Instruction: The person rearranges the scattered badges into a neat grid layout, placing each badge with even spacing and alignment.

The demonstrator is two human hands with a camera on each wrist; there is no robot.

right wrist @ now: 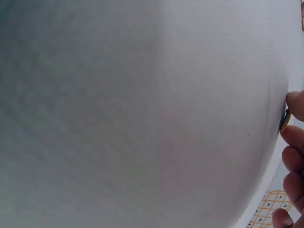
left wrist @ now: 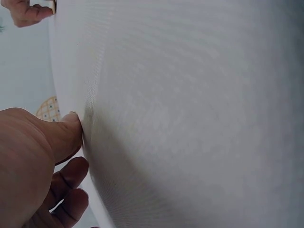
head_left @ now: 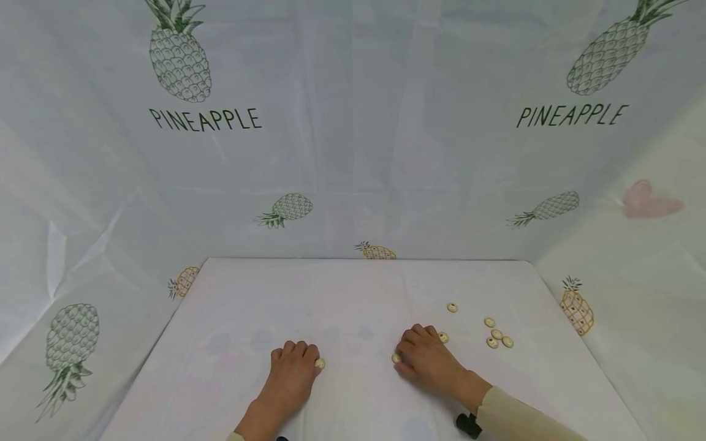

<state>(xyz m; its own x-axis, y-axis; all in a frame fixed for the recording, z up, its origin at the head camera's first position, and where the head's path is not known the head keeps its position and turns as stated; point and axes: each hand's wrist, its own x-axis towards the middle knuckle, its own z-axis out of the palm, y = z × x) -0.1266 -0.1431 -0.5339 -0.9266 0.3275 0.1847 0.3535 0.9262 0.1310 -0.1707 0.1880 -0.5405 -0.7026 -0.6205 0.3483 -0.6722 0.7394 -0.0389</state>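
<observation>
My left hand [head_left: 292,370] is low over the white table, fingers bent, holding a small round pale-yellow disc [head_left: 320,363] at its thumb side. In the left wrist view the thumb [left wrist: 66,135] touches the tabletop and that disc is hidden. Farther right, my right hand [head_left: 430,361] pinches a similar disc [head_left: 396,358] between thumb and forefinger. The right wrist view shows that disc edge-on and tilted against the cloth. Just behind the right hand's knuckles lies another disc [head_left: 444,337]. Dark marks on the discs are too small to read.
Several more discs lie on the right of the table [head_left: 353,294]: a lone disc [head_left: 452,307] toward the back, and a loose cluster around one disc [head_left: 497,334]. White pineapple-print sheeting [head_left: 353,153] rises behind and at both sides.
</observation>
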